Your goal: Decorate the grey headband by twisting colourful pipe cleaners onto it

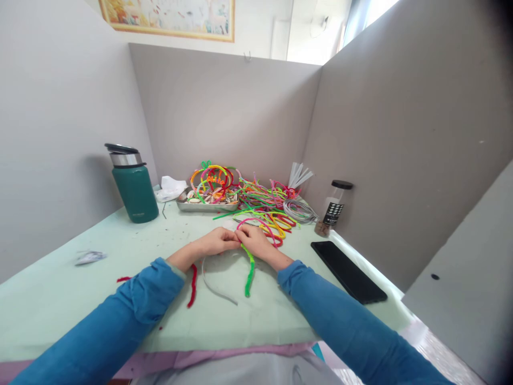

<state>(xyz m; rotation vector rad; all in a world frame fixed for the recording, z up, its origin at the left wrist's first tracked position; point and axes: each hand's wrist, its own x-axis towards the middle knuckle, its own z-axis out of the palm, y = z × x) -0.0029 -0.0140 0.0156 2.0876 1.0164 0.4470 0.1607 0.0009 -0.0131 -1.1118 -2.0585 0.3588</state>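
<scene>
Where grey partitions box in the pale green table, both blue-sleeved arms reach forward and meet at the middle. The left hand and right hand have their fingers pinched narrow on a green pipe cleaner trailing toward the person. A jar label is unreadable.
</scene>
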